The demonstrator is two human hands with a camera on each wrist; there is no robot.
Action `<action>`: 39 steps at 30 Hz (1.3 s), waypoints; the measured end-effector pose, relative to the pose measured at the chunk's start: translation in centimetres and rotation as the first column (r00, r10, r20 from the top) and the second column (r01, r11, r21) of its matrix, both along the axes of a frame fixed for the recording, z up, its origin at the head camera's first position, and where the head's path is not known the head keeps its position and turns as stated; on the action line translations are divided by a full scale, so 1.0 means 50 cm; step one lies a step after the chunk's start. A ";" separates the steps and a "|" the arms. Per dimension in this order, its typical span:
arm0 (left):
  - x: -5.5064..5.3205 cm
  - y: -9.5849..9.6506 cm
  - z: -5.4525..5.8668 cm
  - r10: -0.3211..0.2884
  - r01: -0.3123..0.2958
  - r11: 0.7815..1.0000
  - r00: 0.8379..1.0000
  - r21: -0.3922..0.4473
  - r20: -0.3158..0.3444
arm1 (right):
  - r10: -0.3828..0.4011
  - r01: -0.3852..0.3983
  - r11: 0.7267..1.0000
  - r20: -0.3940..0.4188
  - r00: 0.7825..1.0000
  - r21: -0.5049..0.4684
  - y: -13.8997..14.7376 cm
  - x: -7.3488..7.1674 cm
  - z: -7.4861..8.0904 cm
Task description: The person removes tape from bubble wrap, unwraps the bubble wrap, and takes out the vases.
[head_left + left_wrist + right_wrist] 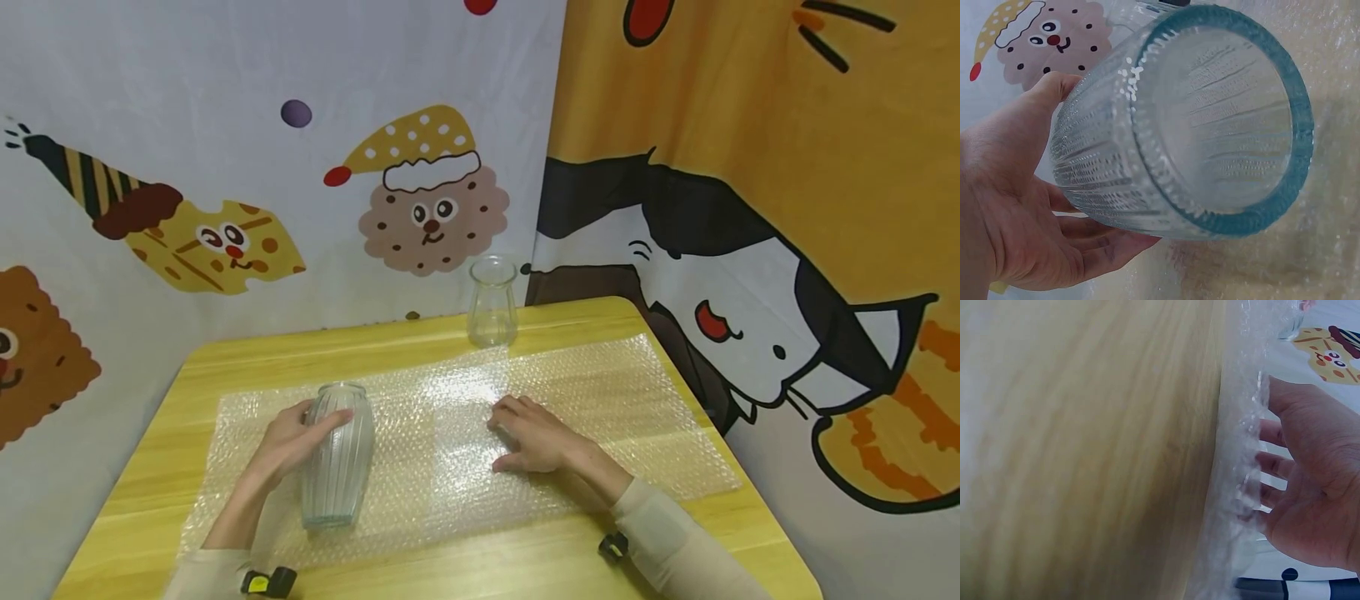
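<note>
A ribbed clear glass vase [341, 471] is in my left hand [285, 446], over the left part of a bubble wrap sheet [600, 417]. The thumb lies across the vase's side near its mouth, and the other fingers go around behind it. In the left wrist view the vase's thick bluish base [1302, 125] faces the camera. My right hand [536, 437] rests on the middle of the bubble wrap, its fingers slightly bent and spread. In the right wrist view those fingertips [1269, 431] touch the sheet; nothing shows in the palm.
A second clear glass vase [492, 312], with a narrower neck, stands upright at the table's back edge, just behind the bubble wrap. The yellow wood-grain table [255, 362] meets a cartoon-printed cloth [247, 58] at the back and right.
</note>
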State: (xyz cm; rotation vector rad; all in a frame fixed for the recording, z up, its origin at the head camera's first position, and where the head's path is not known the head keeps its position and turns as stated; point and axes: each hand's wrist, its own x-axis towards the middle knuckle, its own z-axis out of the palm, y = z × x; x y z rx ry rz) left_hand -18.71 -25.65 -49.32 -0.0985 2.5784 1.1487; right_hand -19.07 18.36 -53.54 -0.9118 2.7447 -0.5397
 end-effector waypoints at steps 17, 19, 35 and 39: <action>-0.036 0.025 0.046 0.028 -0.029 0.999 0.994 -0.013 -0.106 | 0.006 -0.006 1.000 -0.012 1.000 0.008 -0.002 -0.002 -0.003; -0.043 0.029 0.053 0.045 -0.047 0.999 0.990 -0.012 -0.133 | 0.005 -0.005 1.000 -0.010 1.000 0.006 -0.003 -0.002 -0.003; -0.121 0.048 0.113 0.158 -0.144 0.987 0.929 0.066 -0.335 | 0.006 -0.005 1.000 -0.024 1.000 0.008 -0.002 0.000 -0.004; -0.141 0.056 0.118 0.168 -0.147 0.986 0.909 0.084 -0.381 | 0.006 -0.006 1.000 -0.024 1.000 0.008 -0.002 0.000 -0.003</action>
